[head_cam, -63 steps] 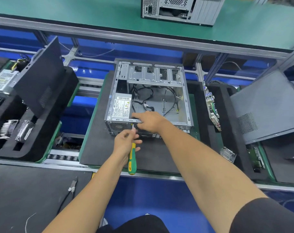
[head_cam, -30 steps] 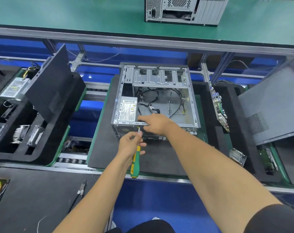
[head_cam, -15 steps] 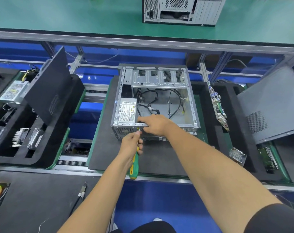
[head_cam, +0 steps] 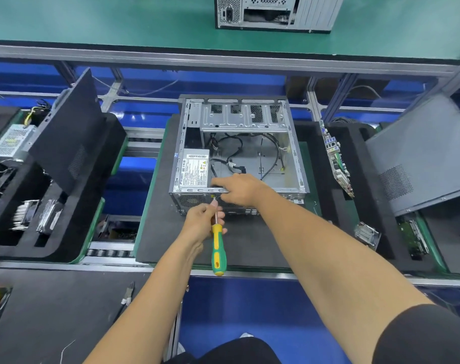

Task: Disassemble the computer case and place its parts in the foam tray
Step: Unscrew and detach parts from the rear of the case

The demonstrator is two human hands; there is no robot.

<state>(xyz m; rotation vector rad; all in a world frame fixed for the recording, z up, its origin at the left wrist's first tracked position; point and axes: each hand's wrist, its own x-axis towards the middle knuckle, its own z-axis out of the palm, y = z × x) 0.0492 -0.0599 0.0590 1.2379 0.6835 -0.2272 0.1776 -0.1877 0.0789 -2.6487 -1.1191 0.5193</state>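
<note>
at the middle of the frame the case (head_cam: 239,151) lies open side up on a dark foam pad (head_cam: 239,245), its near face turned toward the person. the left hand (head_cam: 201,223) pinches the shaft of a screwdriver (head_cam: 218,248) near its tip, the green and yellow handle hanging down toward the lower edge, and the tip meets the near face just right of the fan grille. the right hand (head_cam: 240,189) rests on the near rim, forefinger stretched left along it, the other fingers curled over the edge. the step in hand looks like loosening a screw that holds the psu (head_cam: 194,170), which sits in the near left corner of the case under a white label. the next move likely calls for turning the driver squarely on the screw head while the right hand steadies the case, then catching the screw; the head itself is hidden by the fingers. inside, the case looks mostly stripped: bare metal floor, loose black cables (head_cam: 239,153), an empty drive cage (head_cam: 244,115) at the far side. at the right of the frame a foam tray (head_cam: 378,206) already holds a board (head_cam: 338,161) on edge.
</note>
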